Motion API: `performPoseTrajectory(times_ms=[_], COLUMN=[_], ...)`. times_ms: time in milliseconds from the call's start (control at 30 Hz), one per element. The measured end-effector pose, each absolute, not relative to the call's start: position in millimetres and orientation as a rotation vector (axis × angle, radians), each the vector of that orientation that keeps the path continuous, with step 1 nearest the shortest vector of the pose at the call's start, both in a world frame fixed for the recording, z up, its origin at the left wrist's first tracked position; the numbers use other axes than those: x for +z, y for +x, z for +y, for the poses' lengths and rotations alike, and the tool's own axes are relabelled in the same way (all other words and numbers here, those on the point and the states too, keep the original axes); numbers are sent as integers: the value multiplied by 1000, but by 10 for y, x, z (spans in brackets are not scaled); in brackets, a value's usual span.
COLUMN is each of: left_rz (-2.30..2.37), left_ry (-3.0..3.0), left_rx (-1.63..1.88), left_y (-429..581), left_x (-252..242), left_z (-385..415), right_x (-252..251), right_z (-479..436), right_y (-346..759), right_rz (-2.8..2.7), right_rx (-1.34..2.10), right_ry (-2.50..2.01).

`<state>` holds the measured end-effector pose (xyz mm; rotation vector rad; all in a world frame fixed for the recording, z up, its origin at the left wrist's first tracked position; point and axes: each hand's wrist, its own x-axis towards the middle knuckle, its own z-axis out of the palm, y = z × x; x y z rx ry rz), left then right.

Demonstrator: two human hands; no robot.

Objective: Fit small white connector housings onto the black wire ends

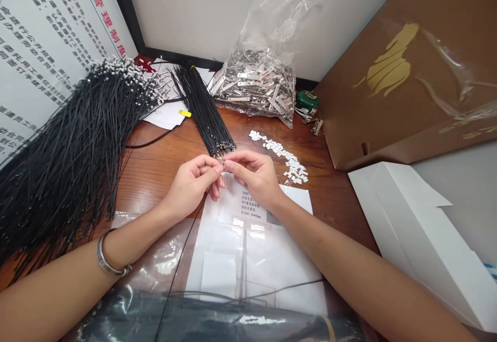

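Note:
My left hand (192, 181) is closed in a pinch at the middle of the view. From beneath it a thin black wire (181, 264) runs down to the bottom edge. My right hand (254, 176) meets it fingertip to fingertip, also pinching. Something tiny and shiny sits between the fingertips, too small to name. Just beyond the hands lies a tied bundle of black wires (204, 109) with bright metal ends towards me. Small white connector housings (281, 150) are scattered to the right of it.
A large heap of black wires (77, 140) with white connectors fills the left. Behind stands a clear bag of metal clips (256, 80), beside a green tape measure (307, 100). A brown box (388, 73) and white carton (419, 238) flank the right. Plastic-covered papers (264, 259) lie below my hands.

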<state>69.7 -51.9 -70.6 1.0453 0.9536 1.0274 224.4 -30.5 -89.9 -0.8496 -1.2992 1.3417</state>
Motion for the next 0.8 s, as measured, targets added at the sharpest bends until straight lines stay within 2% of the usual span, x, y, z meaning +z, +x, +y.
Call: performPoseTrajectory(times_ms=[367, 800], left_rz=[1018, 1070], left_ry=[1030, 1062], left_rx=[1041, 1159], left_y=[702, 720], left_x=[-708, -717], left_z=[-529, -541], right_x=[-887, -888], right_z=[-317, -314], right_y=[2251, 2234], right_rz=[-1424, -1262], right_rx=[1230, 1365], right_ry=[-896, -903])
